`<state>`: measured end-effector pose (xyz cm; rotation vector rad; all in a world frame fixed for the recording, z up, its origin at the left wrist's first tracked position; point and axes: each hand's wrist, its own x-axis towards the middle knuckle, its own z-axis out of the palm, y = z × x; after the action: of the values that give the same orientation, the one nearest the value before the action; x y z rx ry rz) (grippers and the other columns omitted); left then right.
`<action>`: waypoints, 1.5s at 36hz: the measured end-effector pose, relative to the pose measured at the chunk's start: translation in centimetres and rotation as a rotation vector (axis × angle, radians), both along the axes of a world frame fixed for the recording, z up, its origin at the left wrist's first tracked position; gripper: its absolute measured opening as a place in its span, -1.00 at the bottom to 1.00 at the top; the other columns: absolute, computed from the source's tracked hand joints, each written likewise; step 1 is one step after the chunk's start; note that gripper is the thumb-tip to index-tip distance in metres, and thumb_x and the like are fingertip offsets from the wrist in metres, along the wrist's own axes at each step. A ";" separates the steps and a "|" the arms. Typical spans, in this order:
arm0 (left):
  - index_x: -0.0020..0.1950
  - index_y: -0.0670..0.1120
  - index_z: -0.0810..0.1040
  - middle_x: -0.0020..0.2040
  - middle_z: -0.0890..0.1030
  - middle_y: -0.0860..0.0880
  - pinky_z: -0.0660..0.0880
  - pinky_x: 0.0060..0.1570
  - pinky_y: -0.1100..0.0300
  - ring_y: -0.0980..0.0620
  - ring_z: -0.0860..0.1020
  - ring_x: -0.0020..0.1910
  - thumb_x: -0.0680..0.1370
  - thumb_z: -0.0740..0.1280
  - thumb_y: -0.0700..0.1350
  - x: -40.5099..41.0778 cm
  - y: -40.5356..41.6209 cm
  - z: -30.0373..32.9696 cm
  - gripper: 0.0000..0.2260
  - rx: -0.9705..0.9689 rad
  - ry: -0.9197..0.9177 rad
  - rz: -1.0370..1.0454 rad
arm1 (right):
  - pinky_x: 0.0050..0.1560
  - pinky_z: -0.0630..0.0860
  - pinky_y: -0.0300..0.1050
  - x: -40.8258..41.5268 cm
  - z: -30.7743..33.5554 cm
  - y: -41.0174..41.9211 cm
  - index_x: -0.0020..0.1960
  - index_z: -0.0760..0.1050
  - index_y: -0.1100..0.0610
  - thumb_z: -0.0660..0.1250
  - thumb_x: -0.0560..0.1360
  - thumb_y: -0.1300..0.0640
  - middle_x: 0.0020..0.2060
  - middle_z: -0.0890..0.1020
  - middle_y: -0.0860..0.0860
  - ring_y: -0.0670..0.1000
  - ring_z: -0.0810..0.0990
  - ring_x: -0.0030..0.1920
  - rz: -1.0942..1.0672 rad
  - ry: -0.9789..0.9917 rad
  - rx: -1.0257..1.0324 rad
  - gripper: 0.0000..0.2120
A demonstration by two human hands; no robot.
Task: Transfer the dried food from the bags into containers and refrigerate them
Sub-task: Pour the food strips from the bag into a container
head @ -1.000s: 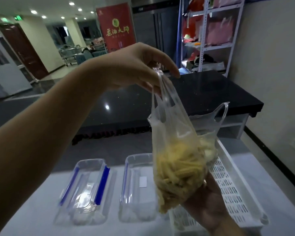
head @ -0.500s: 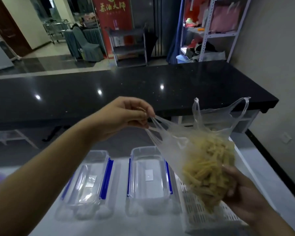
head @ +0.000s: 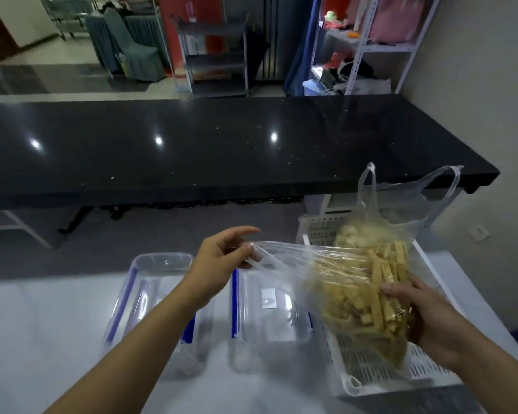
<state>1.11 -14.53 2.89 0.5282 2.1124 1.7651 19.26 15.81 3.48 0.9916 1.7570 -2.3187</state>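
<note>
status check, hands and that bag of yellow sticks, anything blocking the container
Left hand pinches the bag mouth; right hand grips its base. Bag tilted sideways over the basket, nothing poured. Near container open, unobstructed.

Two containers sit side by side on the desk [head: 57,324]: the left container [head: 150,291] under the left forearm, the right container [head: 269,309] just left of the basket [head: 371,363]. The bag of dried sticks [head: 362,294] hangs over the basket, stretched between the left hand [head: 222,264] and the right hand [head: 425,318]. A second bag [head: 401,210] stands in the basket behind it. A long counter [head: 222,144] runs across beyond the desk.
</note>
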 end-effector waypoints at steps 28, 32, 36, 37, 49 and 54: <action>-0.09 0.29 0.61 -0.09 0.63 0.40 0.41 -0.05 0.58 0.36 0.58 -0.01 0.56 0.41 -0.20 -0.7 -3.2 -3.3 -0.68 -0.229 0.310 0.006 | -0.04 0.57 0.14 -1.0 1.0 -2.2 0.20 0.57 -0.04 0.54 0.20 0.08 0.02 0.72 0.11 0.25 0.65 0.06 0.014 -0.172 0.246 -0.43; -0.09 0.33 0.58 -0.13 0.63 0.37 0.42 -0.07 0.58 0.34 0.58 -0.01 0.57 0.40 -0.19 -0.2 -3.2 -3.3 -0.65 -0.217 0.315 -0.007 | 0.01 0.57 0.14 -1.3 0.9 -2.6 0.23 0.55 0.00 0.51 0.31 0.12 0.09 0.69 0.16 0.26 0.64 0.06 -0.004 -0.201 0.248 -0.50; -0.03 0.26 0.63 -0.09 0.65 0.26 0.46 -0.02 0.49 0.26 0.60 -0.02 0.57 0.39 -0.18 -0.3 -3.2 -3.2 -0.71 -0.168 0.353 0.028 | 0.09 0.58 0.23 -1.0 1.1 -1.8 0.20 0.58 -0.05 0.55 0.21 0.05 0.06 0.71 0.12 0.25 0.65 0.08 -0.006 -0.168 0.231 -0.45; -0.02 0.21 0.65 -0.07 0.65 0.24 0.48 0.01 0.44 0.24 0.60 -0.01 0.57 0.39 -0.19 -0.3 -3.1 -3.3 -0.74 -0.186 0.337 0.019 | 0.10 0.58 0.24 -1.1 0.9 -1.8 0.20 0.58 -0.04 0.56 0.23 0.07 0.06 0.71 0.11 0.25 0.65 0.08 -0.005 -0.177 0.242 -0.46; -0.03 0.11 0.69 -0.04 0.66 0.17 0.50 0.07 0.38 0.24 0.59 0.02 0.57 0.39 -0.25 0.4 -2.8 -3.8 -0.76 -0.233 0.215 -0.036 | -0.07 0.59 0.12 -1.8 0.7 -1.9 0.18 0.56 0.04 0.51 0.37 0.19 0.03 0.70 0.14 0.24 0.66 0.01 -0.002 -0.226 0.303 -0.60; 0.00 0.13 0.69 -0.07 0.66 0.18 0.49 -0.01 0.45 0.23 0.60 -0.01 0.57 0.39 -0.23 0.9 -2.9 -3.7 -0.76 -0.117 0.293 0.043 | -0.12 0.59 0.09 -1.8 1.8 -1.0 0.18 0.58 0.03 0.55 0.25 0.10 -0.01 0.71 0.13 0.20 0.66 -0.03 0.000 -0.183 0.306 -0.50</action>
<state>1.99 -17.45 -0.84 0.7529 2.4227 1.6579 17.43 14.77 5.23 1.2003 2.0698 -1.9214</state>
